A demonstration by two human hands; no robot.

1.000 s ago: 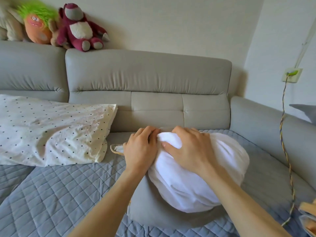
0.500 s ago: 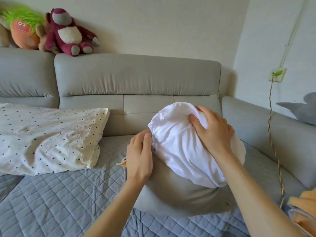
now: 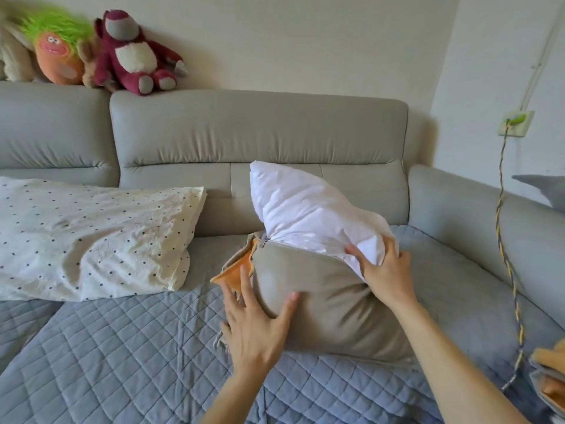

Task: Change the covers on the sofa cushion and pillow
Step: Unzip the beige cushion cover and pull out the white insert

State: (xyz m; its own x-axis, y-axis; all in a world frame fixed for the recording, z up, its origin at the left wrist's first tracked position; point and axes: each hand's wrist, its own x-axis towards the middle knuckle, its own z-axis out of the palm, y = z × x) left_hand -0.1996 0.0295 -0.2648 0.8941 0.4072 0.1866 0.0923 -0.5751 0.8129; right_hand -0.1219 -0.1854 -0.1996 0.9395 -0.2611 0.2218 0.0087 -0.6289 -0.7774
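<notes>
A blue quilt [image 3: 122, 347] covers the seat of the grey sofa [image 3: 260, 130], with a dotted pillow [image 3: 91, 234] lying at its left. Mid-seat stands the cushion, its white insert [image 3: 305, 206] sticking halfway out of the beige cover [image 3: 330, 301]. The left hand [image 3: 256, 328] presses the cover with spread fingers, and the right hand [image 3: 386, 276] grips the insert.

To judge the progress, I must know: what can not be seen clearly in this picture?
Head view, white insert: lower part hidden inside the beige cover.
Head view, grey cushion: cut off by the right edge.
Head view, orange object: cut off at the right edge.
Head view, green-haired toy: blurred.
</notes>
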